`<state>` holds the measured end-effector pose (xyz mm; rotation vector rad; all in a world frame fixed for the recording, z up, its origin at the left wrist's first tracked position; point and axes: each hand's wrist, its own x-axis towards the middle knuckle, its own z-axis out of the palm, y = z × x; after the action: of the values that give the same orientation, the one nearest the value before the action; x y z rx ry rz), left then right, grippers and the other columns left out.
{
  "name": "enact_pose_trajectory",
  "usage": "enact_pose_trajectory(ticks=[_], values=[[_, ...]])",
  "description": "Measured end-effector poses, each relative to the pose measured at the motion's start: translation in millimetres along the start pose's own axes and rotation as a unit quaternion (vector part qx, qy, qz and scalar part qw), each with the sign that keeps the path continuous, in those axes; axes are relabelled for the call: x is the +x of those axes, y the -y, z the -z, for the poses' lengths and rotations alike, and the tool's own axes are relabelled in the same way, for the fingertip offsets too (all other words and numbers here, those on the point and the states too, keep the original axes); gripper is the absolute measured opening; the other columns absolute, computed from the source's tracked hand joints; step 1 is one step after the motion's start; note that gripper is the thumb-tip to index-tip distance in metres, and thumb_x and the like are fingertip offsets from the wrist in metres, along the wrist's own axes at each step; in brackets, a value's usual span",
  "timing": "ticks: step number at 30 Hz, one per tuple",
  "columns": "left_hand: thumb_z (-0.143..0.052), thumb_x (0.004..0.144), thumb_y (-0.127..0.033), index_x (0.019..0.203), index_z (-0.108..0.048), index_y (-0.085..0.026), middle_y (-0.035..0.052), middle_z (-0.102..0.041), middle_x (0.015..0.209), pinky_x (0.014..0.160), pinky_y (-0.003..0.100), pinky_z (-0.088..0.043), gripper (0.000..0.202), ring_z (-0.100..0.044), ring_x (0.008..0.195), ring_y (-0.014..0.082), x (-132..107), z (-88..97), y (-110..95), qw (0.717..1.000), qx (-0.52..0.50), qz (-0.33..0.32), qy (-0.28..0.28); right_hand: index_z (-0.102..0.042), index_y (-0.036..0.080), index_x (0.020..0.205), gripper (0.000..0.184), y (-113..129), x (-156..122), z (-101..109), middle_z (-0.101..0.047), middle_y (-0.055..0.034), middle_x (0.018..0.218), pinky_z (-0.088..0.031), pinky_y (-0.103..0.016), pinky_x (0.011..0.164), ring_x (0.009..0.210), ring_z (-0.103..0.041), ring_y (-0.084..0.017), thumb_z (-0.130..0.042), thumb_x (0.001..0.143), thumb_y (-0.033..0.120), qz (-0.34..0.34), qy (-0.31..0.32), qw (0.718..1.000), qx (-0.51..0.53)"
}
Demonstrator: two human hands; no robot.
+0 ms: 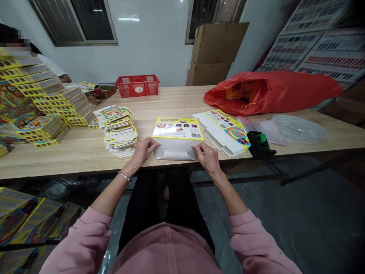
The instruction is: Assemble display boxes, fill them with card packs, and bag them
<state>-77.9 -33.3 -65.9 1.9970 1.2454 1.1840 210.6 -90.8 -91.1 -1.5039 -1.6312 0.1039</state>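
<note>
A yellow and white printed cardboard box [176,131] lies on the table in front of me, its white end with folded flaps towards me. My left hand [143,151] pinches the left corner of that end between thumb and fingers. At the opposite corner, my right hand [209,156] grips the box the same way. Left of it stands a pile of small printed cards or flat packs [121,133]. Flat, unfolded cartons [221,131] overlap to the right, beside a black tape dispenser [260,144] with a green centre.
Stacked finished-looking yellow boxes [62,101] rise at the left, with another person's sleeve [51,65] behind them. A red basket [137,86] stands at the back. To the right lie a red sack [296,91] and a clear plastic basin [298,128]. Brown cartons [218,45] are stacked by the wall.
</note>
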Motion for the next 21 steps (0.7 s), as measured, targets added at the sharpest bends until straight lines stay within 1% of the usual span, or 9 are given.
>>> enact_pose_trajectory(ticks=[2,5,8,11,13,14,17,19,21], values=[[-0.072,0.080,-0.043,0.073,-0.062,-0.022,0.0017,-0.068,0.077,0.071,0.029,-0.042,0.024,-0.057,0.070,0.0167,-0.7,-1.9,2.4,1.000,0.001,-0.011,-0.006,-0.064,0.023,0.078,0.042,-3.1,-1.8,-4.3,-0.071,-0.0096,0.078,-0.043,-0.034,0.074,0.073,-0.063,-0.024,-0.042,0.098,0.053,0.035,-0.016,0.998,-0.048],[-0.075,0.078,-0.040,0.071,-0.063,-0.022,0.0022,-0.069,0.078,0.072,0.029,-0.044,0.023,-0.058,0.071,0.0168,-1.2,-5.2,4.9,1.000,-0.010,-0.007,-0.025,-0.065,0.022,0.079,0.046,-8.1,-2.4,-8.6,-0.071,-0.0109,0.078,-0.042,-0.034,0.075,0.074,-0.063,-0.025,-0.038,0.100,0.053,0.060,-0.024,0.994,-0.088],[-0.078,0.074,-0.040,0.069,-0.065,-0.021,0.0033,-0.071,0.078,0.071,0.030,-0.045,0.023,-0.059,0.069,0.0170,-0.9,-9.0,5.5,0.998,-0.021,0.013,-0.057,-0.065,0.022,0.078,0.049,-10.7,-1.7,-11.2,-0.071,-0.0112,0.077,-0.041,-0.034,0.072,0.070,-0.062,-0.025,-0.036,0.101,0.055,0.063,-0.033,0.992,-0.105],[-0.079,0.072,-0.042,0.068,-0.066,-0.021,0.0038,-0.072,0.077,0.068,0.031,-0.044,0.025,-0.059,0.066,0.0170,0.7,-11.0,5.1,0.996,-0.040,0.035,-0.070,-0.066,0.022,0.078,0.050,-10.5,-1.1,-11.8,-0.072,-0.0106,0.076,-0.039,-0.034,0.068,0.067,-0.062,-0.025,-0.037,0.100,0.057,0.052,-0.039,0.993,-0.103],[-0.080,0.070,-0.044,0.067,-0.064,-0.021,0.0032,-0.070,0.075,0.067,0.030,-0.044,0.028,-0.058,0.066,0.0169,1.8,-11.6,5.6,0.995,-0.051,0.045,-0.078,-0.065,0.022,0.077,0.051,-9.6,-0.9,-10.6,-0.071,-0.0096,0.073,-0.038,-0.033,0.065,0.063,-0.061,-0.024,-0.039,0.098,0.060,0.033,-0.041,0.995,-0.087],[-0.082,0.068,-0.045,0.064,-0.061,-0.021,0.0023,-0.068,0.072,0.066,0.030,-0.043,0.032,-0.057,0.065,0.0166,1.7,-12.3,6.6,0.993,-0.055,0.049,-0.088,-0.064,0.023,0.073,0.051,-9.2,-0.9,-9.5,-0.070,-0.0086,0.069,-0.037,-0.033,0.063,0.060,-0.060,-0.023,-0.041,0.096,0.062,0.015,-0.039,0.997,-0.071],[-0.085,0.061,-0.049,0.056,-0.047,-0.022,-0.0020,-0.055,0.060,0.062,0.029,-0.040,0.047,-0.051,0.060,0.0143,-2.7,-18.8,13.9,0.989,-0.068,0.062,-0.113,-0.054,0.024,0.060,0.052,-8.1,-1.1,-5.2,-0.064,-0.0039,0.056,-0.037,-0.031,0.058,0.051,-0.055,-0.019,-0.047,0.091,0.066,-0.050,-0.003,0.999,0.019],[-0.084,0.061,-0.052,0.055,-0.043,-0.022,-0.0038,-0.049,0.057,0.059,0.027,-0.037,0.051,-0.046,0.057,0.0123,-8.7,-26.4,21.4,0.990,-0.074,0.071,-0.098,-0.052,0.025,0.058,0.052,-7.7,-1.1,-2.9,-0.061,-0.0017,0.053,-0.039,-0.030,0.058,0.050,-0.054,-0.017,-0.049,0.090,0.065,-0.068,0.027,0.994,0.077],[-0.082,0.062,-0.052,0.059,-0.044,-0.021,-0.0044,-0.048,0.060,0.057,0.026,-0.036,0.049,-0.043,0.057,0.0111,-14.8,-32.3,28.2,0.991,-0.073,0.088,-0.070,-0.054,0.025,0.059,0.050,-8.1,-1.1,-1.6,-0.061,-0.0008,0.053,-0.039,-0.030,0.059,0.051,-0.053,-0.017,-0.049,0.090,0.064,-0.064,0.034,0.992,0.100]])
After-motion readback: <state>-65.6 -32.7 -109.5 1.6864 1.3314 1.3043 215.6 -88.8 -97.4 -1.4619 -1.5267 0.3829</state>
